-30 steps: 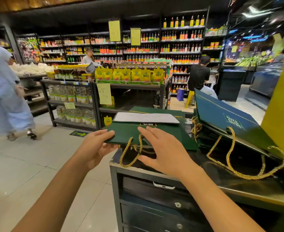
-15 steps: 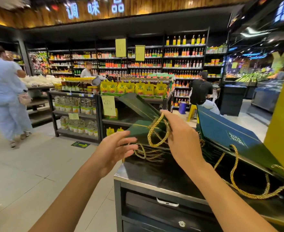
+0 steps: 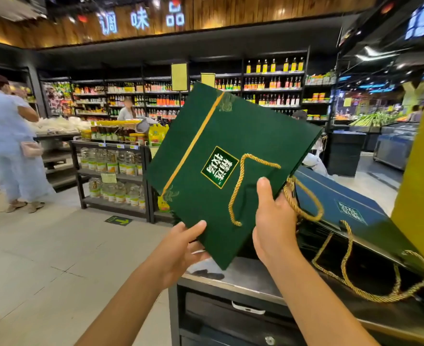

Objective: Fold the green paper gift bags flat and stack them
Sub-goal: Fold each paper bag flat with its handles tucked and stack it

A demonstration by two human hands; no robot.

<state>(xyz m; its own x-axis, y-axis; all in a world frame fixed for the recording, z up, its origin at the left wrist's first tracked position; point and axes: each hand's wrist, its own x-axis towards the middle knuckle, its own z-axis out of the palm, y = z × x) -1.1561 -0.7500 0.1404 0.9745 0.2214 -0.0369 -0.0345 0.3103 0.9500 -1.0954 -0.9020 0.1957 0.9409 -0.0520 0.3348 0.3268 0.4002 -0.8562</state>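
Green gift bag [image 3: 220, 156] is held up over the bench [image 3: 250, 278], flat and tilted, with its white-character label turned so I can't read it. Left hand [image 3: 181, 243] pinches its 7 o'clock corner and right hand [image 3: 273, 221] grips the 4 o'clock edge by the gold rope handle [image 3: 238, 186]. Stack of bags [image 3: 355, 216] lies at 4 o'clock, and the overhead sign [image 3: 141, 21] says 调味品.

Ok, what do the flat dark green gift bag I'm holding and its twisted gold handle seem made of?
Dark green gift bag: stiff matte paper or card, seemingly; flat panel, crisp edges. Twisted gold handle: stranded cord, slight sheen; probably synthetic.
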